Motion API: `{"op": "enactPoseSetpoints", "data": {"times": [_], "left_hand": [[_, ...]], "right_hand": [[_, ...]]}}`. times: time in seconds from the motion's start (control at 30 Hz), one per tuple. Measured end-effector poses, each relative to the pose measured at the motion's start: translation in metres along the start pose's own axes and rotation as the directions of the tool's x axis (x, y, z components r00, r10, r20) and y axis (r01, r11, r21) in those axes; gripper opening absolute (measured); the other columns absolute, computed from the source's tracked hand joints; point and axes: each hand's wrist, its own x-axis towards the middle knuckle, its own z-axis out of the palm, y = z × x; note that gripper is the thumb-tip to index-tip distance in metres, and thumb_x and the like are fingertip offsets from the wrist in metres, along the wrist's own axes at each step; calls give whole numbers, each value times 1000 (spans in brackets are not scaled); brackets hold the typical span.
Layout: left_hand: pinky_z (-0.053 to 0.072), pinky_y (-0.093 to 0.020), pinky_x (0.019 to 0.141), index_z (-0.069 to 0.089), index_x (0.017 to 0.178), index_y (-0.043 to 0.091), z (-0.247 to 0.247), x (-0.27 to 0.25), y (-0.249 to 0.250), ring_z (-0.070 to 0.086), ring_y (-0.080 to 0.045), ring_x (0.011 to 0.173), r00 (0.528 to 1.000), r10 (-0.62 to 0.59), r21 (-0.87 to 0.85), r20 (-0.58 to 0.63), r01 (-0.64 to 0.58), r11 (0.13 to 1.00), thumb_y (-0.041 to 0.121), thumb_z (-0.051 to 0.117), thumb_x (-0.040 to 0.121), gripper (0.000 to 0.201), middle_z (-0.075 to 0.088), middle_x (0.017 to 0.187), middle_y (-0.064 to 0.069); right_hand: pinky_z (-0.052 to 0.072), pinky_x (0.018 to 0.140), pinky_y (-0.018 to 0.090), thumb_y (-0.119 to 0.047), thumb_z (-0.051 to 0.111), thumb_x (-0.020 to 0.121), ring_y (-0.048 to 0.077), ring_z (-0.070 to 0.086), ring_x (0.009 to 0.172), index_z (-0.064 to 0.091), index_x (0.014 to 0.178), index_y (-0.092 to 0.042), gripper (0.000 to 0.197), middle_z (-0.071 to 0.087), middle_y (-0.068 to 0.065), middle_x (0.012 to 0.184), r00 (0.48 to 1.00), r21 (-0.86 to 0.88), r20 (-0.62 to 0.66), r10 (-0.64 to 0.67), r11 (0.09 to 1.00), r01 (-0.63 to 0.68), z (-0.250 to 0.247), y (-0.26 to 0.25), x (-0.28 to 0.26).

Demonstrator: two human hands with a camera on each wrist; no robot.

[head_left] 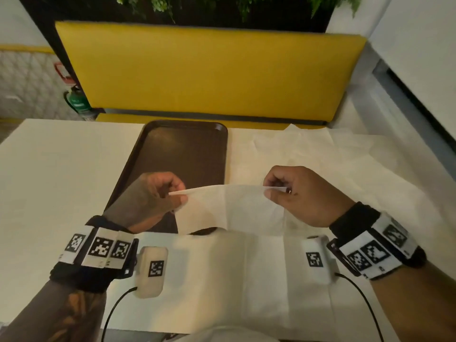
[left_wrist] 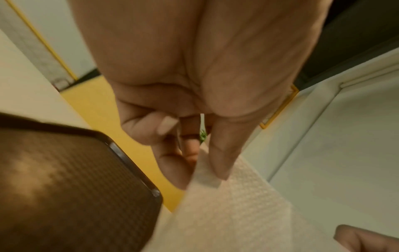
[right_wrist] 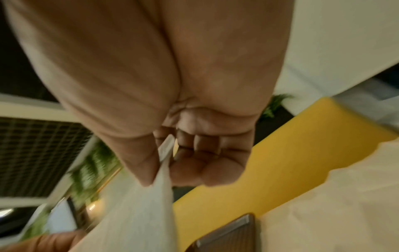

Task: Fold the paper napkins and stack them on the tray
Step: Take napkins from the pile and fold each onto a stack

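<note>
Overhead: left hand [head_left: 158, 193] and right hand [head_left: 293, 193] each pinch a top corner of one paper napkin [head_left: 234, 208], fingers curled, sheet stretched between them above the counter [head_left: 61, 181]. Brown tray [head_left: 187, 154] lies bare beneath; unfolded napkins [head_left: 320, 156] spread right.

Napkin [head_left: 229, 208]: thin white paper, matt, with a fine embossed dimple texture showing in the left wrist view [left_wrist: 237, 204]. Tray [head_left: 182, 154]: dark brown, plastic by its look, with a woven-pattern textured floor that gives a dull sheen and a smoother, glossier rim. Bench [head_left: 61, 174]: smooth, matt, off-white top; seat back [head_left: 209, 70]: yellow upholstery, smooth with a soft sheen.
</note>
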Motion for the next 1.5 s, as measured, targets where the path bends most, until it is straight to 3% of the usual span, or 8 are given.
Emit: {"op": "enactPoseSetpoints", "data": {"times": [0.1, 0.23, 0.37, 0.57, 0.7, 0.83, 1.1, 1.5], "left_hand": [[56, -44, 68, 65, 75, 15, -15, -32, -21, 67, -22, 68, 996, -73, -107, -42, 68, 992, 6, 73, 77, 13, 69, 72, -5], [49, -40, 66, 68, 75, 20, -35, -63, -58, 61, -28, 64, 984, -156, -96, -91, 148, 984, 36, 76, 59, 24, 67, 66, -6], [52, -39, 73, 66, 78, 16, -45, -79, -103, 64, -32, 73, 957, -287, 137, -44, 290, 947, 11, 75, 77, 10, 69, 75, -12], [48, -30, 63, 66, 74, 19, -40, -84, -148, 60, -20, 57, 927, -371, 277, -60, 372, 886, 16, 75, 77, 10, 65, 61, -5], [48, -28, 64, 58, 62, 21, -26, -74, -155, 58, -21, 57, 912, -394, 316, -113, 409, 856, 19, 76, 76, 23, 63, 60, -3], [46, -31, 72, 48, 50, 18, -15, -61, -158, 60, -24, 73, 888, -427, 326, -170, 460, 826, 20, 77, 74, 37, 66, 75, -4], [42, -28, 71, 50, 59, 21, -7, -57, -151, 56, -17, 78, 847, -460, 452, -267, 531, 716, 34, 76, 73, 32, 70, 92, 0], [47, -27, 70, 61, 90, 17, -11, -49, -108, 57, -14, 76, 863, -435, 644, -256, 488, 589, 42, 73, 76, 31, 59, 83, 5]], "right_hand": [[50, 70, 19, -21, 61, 92, 10, 60, 78, 61, 87, -25, 6, 63, -9, 81, 996, -33, 43, -81, 996, 83, 32, -17, 6], [47, 67, 17, -22, 59, 92, 7, 57, 74, 60, 86, -23, 6, 60, -11, 77, 983, -18, 145, -116, 993, 120, 76, -33, 11], [46, 69, 23, -24, 60, 93, 6, 53, 73, 62, 90, -15, 10, 57, -8, 79, 955, -81, 295, -18, 996, 43, 125, -34, 19], [48, 81, 31, -24, 61, 93, 22, 60, 89, 66, 93, -8, 17, 60, 1, 90, 898, -214, 411, 157, 974, -72, 183, -26, 36], [47, 80, 29, -24, 60, 94, 25, 63, 91, 63, 83, -12, 17, 64, 7, 91, 862, -307, 427, 275, 940, -148, 198, -17, 47], [50, 83, 34, -27, 59, 94, 29, 64, 97, 62, 104, -6, 23, 67, 12, 102, 833, -382, 403, 380, 897, -224, 204, -8, 52], [51, 87, 36, -35, 62, 92, 31, 64, 102, 59, 114, -6, 37, 67, 13, 112, 831, -425, 340, 441, 860, -282, 212, -7, 55], [53, 88, 40, -36, 61, 90, 32, 62, 104, 57, 117, -10, 38, 63, 10, 117, 861, -384, 256, 439, 864, -327, 193, -24, 45]]}}
